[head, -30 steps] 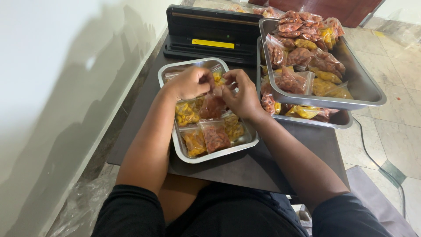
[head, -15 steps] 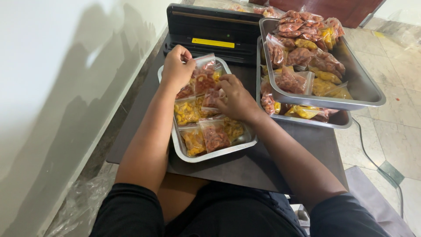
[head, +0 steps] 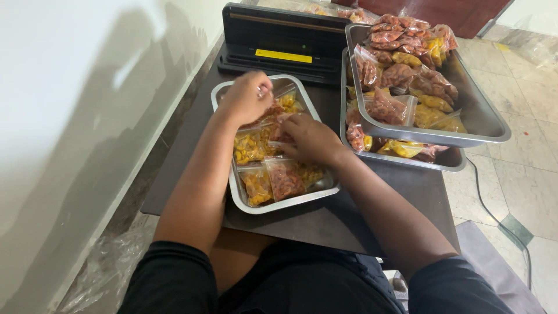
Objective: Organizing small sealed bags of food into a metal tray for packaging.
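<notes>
Sealed food pouches point(head: 273, 174) fill the steel tray point(head: 302, 199) before me; my left hand point(head: 247, 97) pinches one pouch's edge, my right hand point(head: 311, 138) presses closed on another point(head: 278, 132).

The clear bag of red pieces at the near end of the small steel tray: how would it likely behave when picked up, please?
The bag of red pieces looks thin and loosely filled, so it would probably sag. Its glossy film may be slippery. Lying flat in the small tray, it seems unlikely to roll.
</notes>
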